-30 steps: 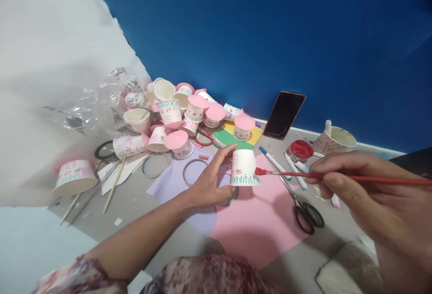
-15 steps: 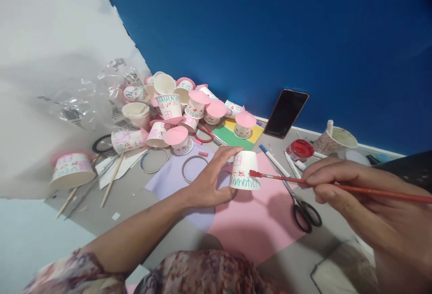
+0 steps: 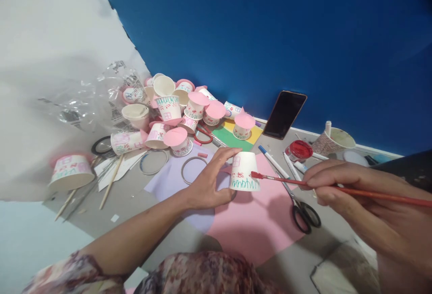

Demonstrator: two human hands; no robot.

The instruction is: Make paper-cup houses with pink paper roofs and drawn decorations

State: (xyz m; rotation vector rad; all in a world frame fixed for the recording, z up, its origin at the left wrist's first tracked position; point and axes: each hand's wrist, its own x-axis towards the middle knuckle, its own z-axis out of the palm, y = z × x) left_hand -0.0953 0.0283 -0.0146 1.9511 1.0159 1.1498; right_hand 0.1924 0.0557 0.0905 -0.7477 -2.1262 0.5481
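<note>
My left hand grips a white paper cup, held upside down with its rim facing downward. A pink window, small red marks and green grass strokes decorate its side. In my right hand is a paintbrush with a red handle. Its red-coated bristles are at the cup's side, close to the red marks; whether they touch, I cannot tell. Below the cup lie a pink paper sheet and a lilac sheet. Beyond my right hand stands an open jar of red paint.
Several decorated cups with pink paper tops crowd the back left near a clear plastic bag. Black-handled scissors lie right of the pink sheet. A phone leans on the blue wall, left of a patterned cup.
The brush tip has shifted very slightly along the cup's side. Both hands keep their hold, and the whole view has moved a little.
</note>
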